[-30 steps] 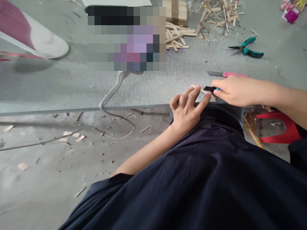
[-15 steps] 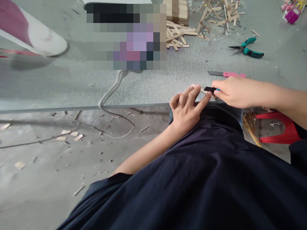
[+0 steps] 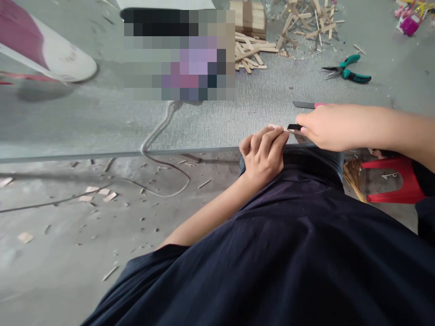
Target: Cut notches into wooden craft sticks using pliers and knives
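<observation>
Near the table's front edge my left hand [image 3: 263, 151] has its fingers bent together on a thin wooden stick [image 3: 274, 127], whose far end pokes out beyond the fingertips. My right hand [image 3: 321, 129] is closed around a cutter with a black tip [image 3: 294, 127]; the blade end points left, close to the stick and my left fingertips. Whether the blade touches the wood cannot be made out. Just beyond my right hand lies a second knife with a grey blade [image 3: 303, 104] and a pink handle, mostly covered by the hand.
Green-handled pliers [image 3: 345, 71] lie behind the knives. Loose sticks [image 3: 249, 52] and a stacked wooden bundle [image 3: 249, 18] are farther back. A white cable [image 3: 154, 129] hangs over the table edge [image 3: 204, 149]. A red stool [image 3: 401, 181] stands below, at right.
My left fingers have drawn together, with the index finger pulled back from the cutter. My right hand has shifted slightly left and now covers the pink handle and more of the cutter.
</observation>
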A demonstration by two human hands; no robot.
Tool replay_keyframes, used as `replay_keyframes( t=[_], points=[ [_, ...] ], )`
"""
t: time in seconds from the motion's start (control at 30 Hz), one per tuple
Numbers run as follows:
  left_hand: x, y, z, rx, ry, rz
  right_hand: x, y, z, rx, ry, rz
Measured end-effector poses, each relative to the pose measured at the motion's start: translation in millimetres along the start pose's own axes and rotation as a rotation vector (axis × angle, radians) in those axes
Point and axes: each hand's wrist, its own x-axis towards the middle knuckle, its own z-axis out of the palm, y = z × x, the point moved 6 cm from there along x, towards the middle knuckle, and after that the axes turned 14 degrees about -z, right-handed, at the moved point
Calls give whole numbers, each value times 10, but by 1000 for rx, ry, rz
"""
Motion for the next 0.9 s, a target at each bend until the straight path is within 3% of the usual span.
replay_keyframes(
  t=[0.13,0.37,0.5,0.73,0.9],
  points=[
    [-3,-24,33,-39,-47,-48,-15,-50,-69,-80,-148,143],
    [23,-151,105,-78,-40,-93,0,-85,-122,-98,-128,133],
    [20,-212,147,-44,29,-115,-10,-75,-84,-123,-142,124],
    [-12,-313,321,14,210,7,-126,-81,9,-128,-149,156],
    [-4,-346,367,-8,322,87,-122,80,90,-5,-62,37]
  ],
)
